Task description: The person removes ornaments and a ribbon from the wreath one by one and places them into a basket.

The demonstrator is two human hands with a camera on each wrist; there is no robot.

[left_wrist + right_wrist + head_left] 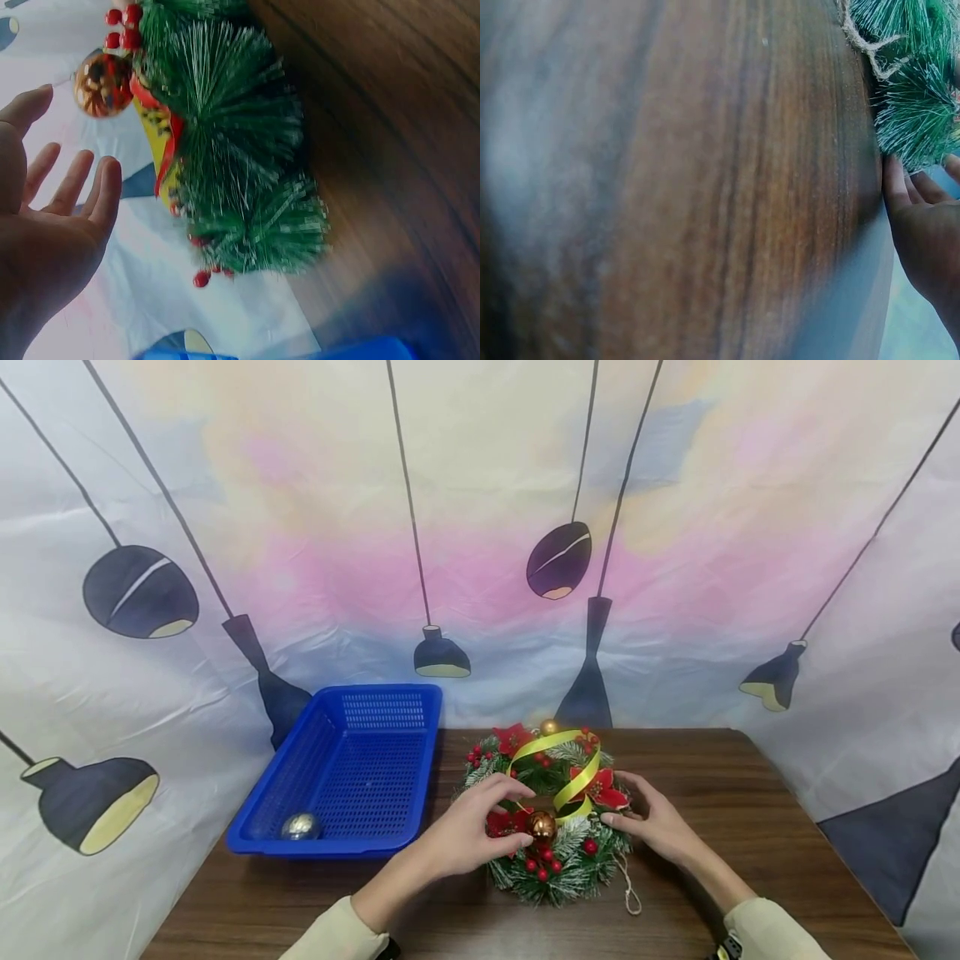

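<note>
A green Christmas wreath (570, 877) lies on the table, dressed with red poinsettias, red berries and a shiny copper bauble (542, 827). Yellow ribbon (581, 789) loops up above its far half. At the wreath's near left, my left hand (467, 828) holds thumb and fingers spread beside the bauble. The left wrist view shows a gap between those fingers (73, 180) and the bauble, with nothing in the hand. My right hand (660, 822) grips the wreath's right edge, thumb on top and fingers along the outer side.
To the left stands a blue plastic basket (429, 760) with a shiny silvery ball (301, 827) in its near left corner. A twine loop (632, 897) trails from the wreath onto the brown wooden table (705, 777). A printed cloth (495, 543) hangs behind.
</note>
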